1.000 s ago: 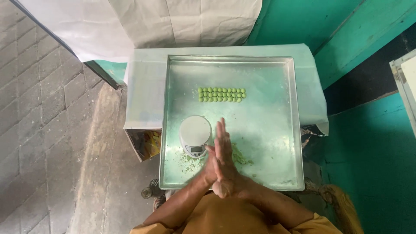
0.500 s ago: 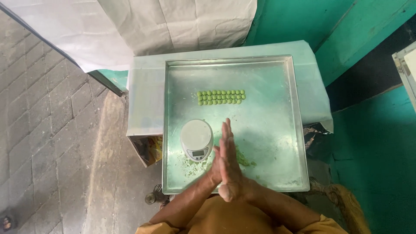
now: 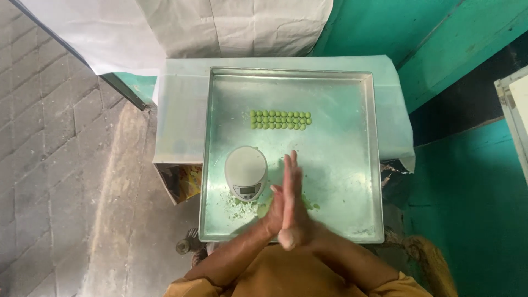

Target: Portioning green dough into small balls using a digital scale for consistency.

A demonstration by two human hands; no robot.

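Observation:
My left hand and my right hand are pressed flat together, palm to palm, fingers straight and pointing away from me, over the near part of a square metal tray. Anything between the palms is hidden. The heels of the hands are blurred. Just left of the hands stands a small round white kitchen scale. Green crumbs and flour lie on the tray below the scale and beside the hands. Further back, small green balls lie in two neat rows.
The tray sits on a small table covered with pale cloth. An open cardboard box sits under its left edge. Grey paving lies to the left, a teal wall to the right, and a white sheet hangs behind.
The pressed hands have slid against each other, with the fingertips shifting slightly. The view has drifted a little. The scale and green balls have stayed put.

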